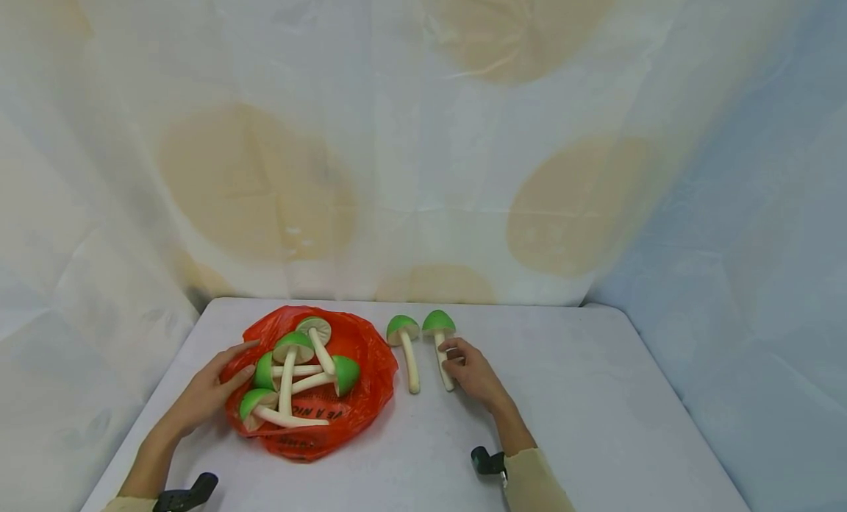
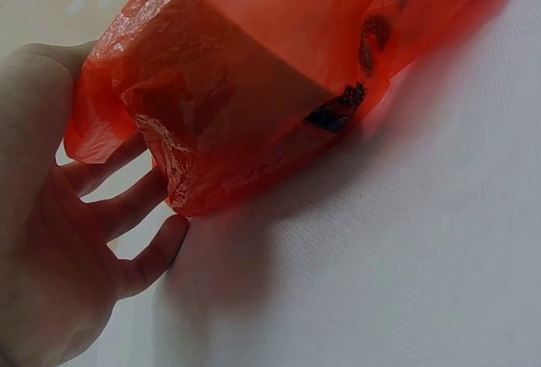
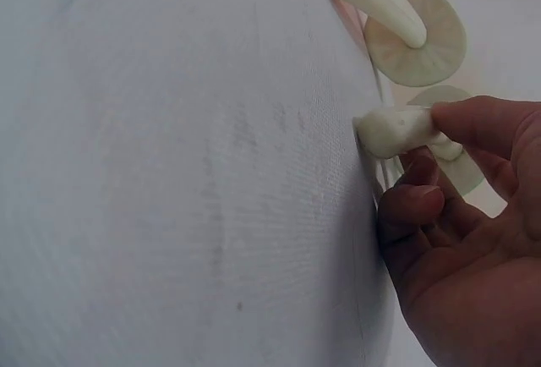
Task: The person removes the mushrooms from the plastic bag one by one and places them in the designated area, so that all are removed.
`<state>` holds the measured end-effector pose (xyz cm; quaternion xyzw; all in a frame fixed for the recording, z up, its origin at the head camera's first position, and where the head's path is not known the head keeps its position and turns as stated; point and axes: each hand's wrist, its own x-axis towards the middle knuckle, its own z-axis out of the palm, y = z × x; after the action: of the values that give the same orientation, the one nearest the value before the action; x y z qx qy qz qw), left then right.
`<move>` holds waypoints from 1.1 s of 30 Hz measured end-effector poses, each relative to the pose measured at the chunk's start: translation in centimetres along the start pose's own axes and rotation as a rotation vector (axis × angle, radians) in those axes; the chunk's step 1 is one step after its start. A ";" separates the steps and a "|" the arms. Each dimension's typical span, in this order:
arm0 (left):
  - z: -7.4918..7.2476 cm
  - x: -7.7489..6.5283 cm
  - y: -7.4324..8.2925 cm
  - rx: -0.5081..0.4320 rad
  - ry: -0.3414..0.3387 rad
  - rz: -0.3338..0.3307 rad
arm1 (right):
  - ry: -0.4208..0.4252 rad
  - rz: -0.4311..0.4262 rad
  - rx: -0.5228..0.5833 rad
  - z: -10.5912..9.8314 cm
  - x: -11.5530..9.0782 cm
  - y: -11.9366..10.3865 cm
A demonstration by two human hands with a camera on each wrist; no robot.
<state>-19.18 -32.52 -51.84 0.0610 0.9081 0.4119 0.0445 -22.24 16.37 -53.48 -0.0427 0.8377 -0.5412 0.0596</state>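
Observation:
A red plastic bag (image 1: 370,416) lies spread open on the table, with several green-capped mushrooms (image 1: 289,379) inside, their pale stems crossing. My left hand (image 1: 208,387) holds the bag's left rim, the thumb over the edge and the fingers along the outside. In the left wrist view, the fingers (image 2: 127,206) lie against the thin red plastic (image 2: 237,88). To the right of the bag, my right hand (image 1: 473,372) pinches the stem of a green-capped mushroom (image 1: 439,323) between thumb and fingers. The stem's rounded end (image 3: 389,133) is close to the tabletop in the right wrist view.
Another green-capped mushroom (image 1: 410,357) lies between the bag and the right hand. The white table (image 1: 595,424) has a back edge against a pale curtain with tan circles (image 1: 265,181). Further sheets hang at both sides.

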 end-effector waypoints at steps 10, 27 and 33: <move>0.1 0.0 -0.4 0.001 0.006 -0.001 | 0.005 -0.004 -0.025 0.0 0.1 0.2; 0.1 0.2 -0.5 -0.006 0.012 0.003 | 0.030 0.045 0.007 0.0 0.2 0.2; 0.2 0.2 -0.5 -0.002 0.011 0.001 | 0.033 0.040 0.000 0.2 0.3 0.4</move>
<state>-19.37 -32.69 -52.36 0.0591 0.9078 0.4133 0.0392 -22.49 16.36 -53.91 -0.0168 0.8393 -0.5404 0.0566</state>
